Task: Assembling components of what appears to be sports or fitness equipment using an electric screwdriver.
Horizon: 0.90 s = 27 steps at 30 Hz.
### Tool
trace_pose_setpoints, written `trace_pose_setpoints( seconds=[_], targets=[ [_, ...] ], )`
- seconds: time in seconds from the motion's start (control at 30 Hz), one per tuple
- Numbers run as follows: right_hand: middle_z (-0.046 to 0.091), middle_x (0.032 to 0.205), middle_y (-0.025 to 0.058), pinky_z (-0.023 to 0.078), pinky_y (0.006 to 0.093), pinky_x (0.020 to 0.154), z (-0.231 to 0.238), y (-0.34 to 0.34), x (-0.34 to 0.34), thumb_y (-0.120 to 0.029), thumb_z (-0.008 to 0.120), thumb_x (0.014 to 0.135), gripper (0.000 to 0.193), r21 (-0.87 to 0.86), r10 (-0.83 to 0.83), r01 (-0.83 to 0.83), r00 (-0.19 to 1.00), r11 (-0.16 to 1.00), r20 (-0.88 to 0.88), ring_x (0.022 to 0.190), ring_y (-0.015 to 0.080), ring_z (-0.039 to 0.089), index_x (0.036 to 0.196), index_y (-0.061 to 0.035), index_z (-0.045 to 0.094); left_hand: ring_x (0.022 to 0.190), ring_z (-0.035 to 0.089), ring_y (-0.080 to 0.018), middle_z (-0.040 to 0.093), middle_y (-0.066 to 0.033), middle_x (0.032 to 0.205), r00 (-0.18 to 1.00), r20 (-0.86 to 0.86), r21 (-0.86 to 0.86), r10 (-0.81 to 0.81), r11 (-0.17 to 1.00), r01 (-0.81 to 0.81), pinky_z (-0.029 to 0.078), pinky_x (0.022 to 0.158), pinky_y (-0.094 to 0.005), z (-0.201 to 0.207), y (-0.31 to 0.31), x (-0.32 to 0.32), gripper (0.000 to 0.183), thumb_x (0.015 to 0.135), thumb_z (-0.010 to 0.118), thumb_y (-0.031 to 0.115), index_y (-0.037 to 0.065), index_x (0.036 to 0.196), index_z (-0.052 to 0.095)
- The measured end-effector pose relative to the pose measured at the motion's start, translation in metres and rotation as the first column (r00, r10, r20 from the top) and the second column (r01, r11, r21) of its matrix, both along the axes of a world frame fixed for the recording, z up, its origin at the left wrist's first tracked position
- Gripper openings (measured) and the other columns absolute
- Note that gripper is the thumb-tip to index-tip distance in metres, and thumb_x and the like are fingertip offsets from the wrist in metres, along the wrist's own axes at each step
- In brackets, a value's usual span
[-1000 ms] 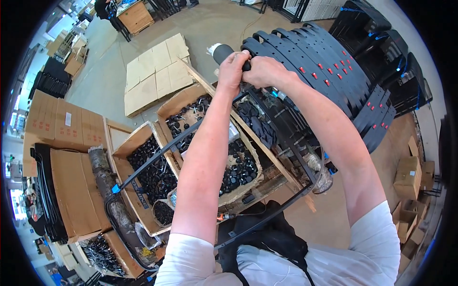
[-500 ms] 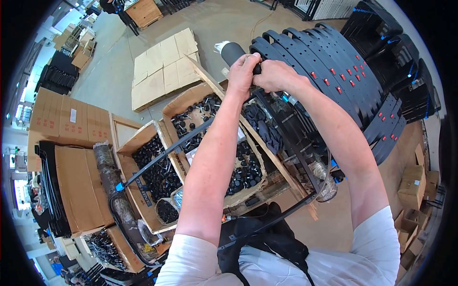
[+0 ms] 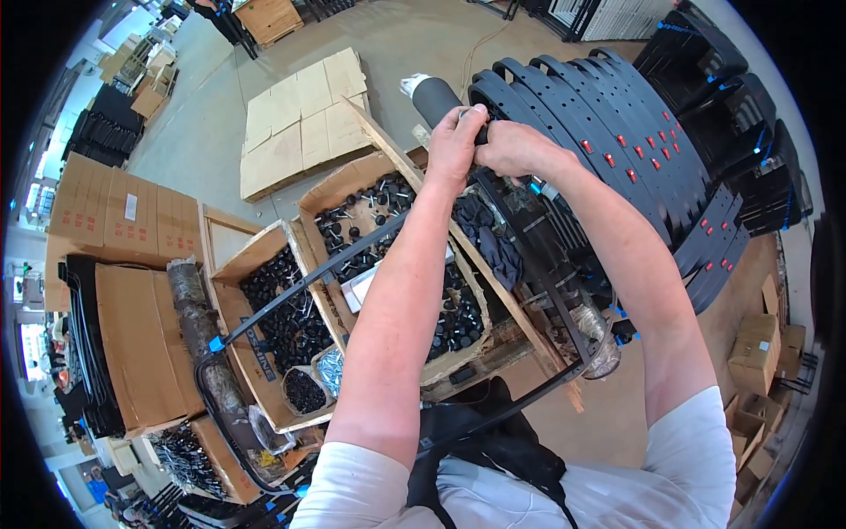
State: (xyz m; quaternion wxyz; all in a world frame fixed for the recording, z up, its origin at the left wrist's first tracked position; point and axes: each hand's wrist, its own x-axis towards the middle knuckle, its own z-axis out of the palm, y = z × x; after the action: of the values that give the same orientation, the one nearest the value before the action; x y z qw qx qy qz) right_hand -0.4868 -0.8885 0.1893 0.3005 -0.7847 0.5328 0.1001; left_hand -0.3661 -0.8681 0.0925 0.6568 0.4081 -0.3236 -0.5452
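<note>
My left hand (image 3: 452,150) is closed at the near end of a black foam-covered cylinder (image 3: 435,100), whose far tip is wrapped in white. Right beside it, my right hand (image 3: 518,150) is curled closed, knuckles up; what lies inside its fingers is hidden. A short black part (image 3: 481,134) shows between the two hands. Just below the right hand is a silver fitting with a blue ring (image 3: 548,190). A bent black metal frame (image 3: 308,280) reaches from under my hands across the cartons and round past my waist.
Cartons of black-headed bolts (image 3: 357,207) lie below my left arm, with a small white box (image 3: 357,286) and a bag of silver screws (image 3: 330,370). A wooden slat (image 3: 383,141) runs alongside. Curved black panels with red pieces (image 3: 590,115) stand at right. Flattened cardboard (image 3: 300,123) lies ahead.
The view has shifted slightly. Both hands and the foam cylinder sit a little farther right and lower in the picture; their hold looks the same. More of the screw bag shows beside my left arm.
</note>
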Motion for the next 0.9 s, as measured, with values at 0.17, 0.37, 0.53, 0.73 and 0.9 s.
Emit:
trace_pose_setpoints(
  seconds=[0.17, 0.37, 0.53, 0.73, 0.9],
  targets=[
    [0.074, 0.074, 0.0176, 0.057, 0.0431, 0.068, 0.000, 0.000, 0.004, -0.029, 0.058, 0.089, 0.037, 0.010, 0.000, -0.001, 0.999, 1.000, 0.034, 0.068, 0.0298, 0.074, 0.086, 0.0032, 0.075, 0.087, 0.060, -0.0115, 0.067, -0.0013, 0.095, 1.000, 0.008, 0.030, -0.015, 0.999, 0.015, 0.050, 0.080, -0.0296, -0.002, -0.003, 0.002, 0.033, 0.098, 0.075, 0.037, 0.005, 0.102, 0.071],
    [0.072, 0.073, 0.0164, 0.057, 0.0418, 0.065, -0.016, -0.010, 0.006, -0.025, 0.061, 0.087, 0.033, 0.050, 0.003, -0.005, 0.999, 0.999, 0.035, 0.063, 0.0280, 0.073, 0.080, 0.0059, 0.071, 0.087, 0.060, -0.0112, 0.067, -0.0016, 0.095, 1.000, 0.016, 0.021, -0.019, 1.000, 0.019, 0.050, 0.079, -0.0294, -0.012, -0.005, 0.007, 0.033, 0.098, 0.075, 0.037, 0.005, 0.102, 0.071],
    [0.072, 0.069, 0.0146, 0.056, 0.0380, 0.058, -0.032, -0.017, 0.004, -0.015, 0.067, 0.076, 0.019, 0.200, -0.146, 0.104, 0.966, 0.974, 0.212, 0.057, 0.0230, 0.069, 0.071, 0.0034, 0.069, 0.086, 0.062, -0.0149, 0.066, -0.0026, 0.093, 0.999, -0.023, 0.045, -0.041, 0.998, 0.042, 0.052, 0.077, -0.0328, -0.013, -0.004, 0.004, 0.028, 0.100, 0.071, 0.035, 0.007, 0.102, 0.070],
    [0.072, 0.070, 0.0157, 0.055, 0.0358, 0.055, -0.026, -0.015, 0.005, -0.013, 0.067, 0.073, 0.016, 0.213, -0.165, 0.112, 0.955, 0.971, 0.248, 0.057, 0.0228, 0.068, 0.070, 0.0031, 0.069, 0.089, 0.062, -0.0155, 0.067, -0.0033, 0.097, 0.997, -0.049, 0.043, -0.055, 0.997, 0.057, 0.053, 0.077, -0.0334, -0.007, -0.003, 0.002, 0.029, 0.100, 0.071, 0.037, 0.008, 0.104, 0.070],
    [0.072, 0.072, 0.0138, 0.056, 0.0367, 0.057, -0.020, -0.014, 0.011, -0.012, 0.066, 0.075, 0.013, 0.184, -0.109, 0.069, 0.970, 0.980, 0.217, 0.061, 0.0228, 0.071, 0.069, -0.0006, 0.067, 0.081, 0.064, -0.0145, 0.068, -0.0036, 0.096, 0.998, -0.047, -0.029, -0.037, 0.999, 0.035, 0.055, 0.070, -0.0329, -0.006, -0.005, 0.008, 0.032, 0.098, 0.074, 0.036, 0.005, 0.107, 0.070]
  ],
)
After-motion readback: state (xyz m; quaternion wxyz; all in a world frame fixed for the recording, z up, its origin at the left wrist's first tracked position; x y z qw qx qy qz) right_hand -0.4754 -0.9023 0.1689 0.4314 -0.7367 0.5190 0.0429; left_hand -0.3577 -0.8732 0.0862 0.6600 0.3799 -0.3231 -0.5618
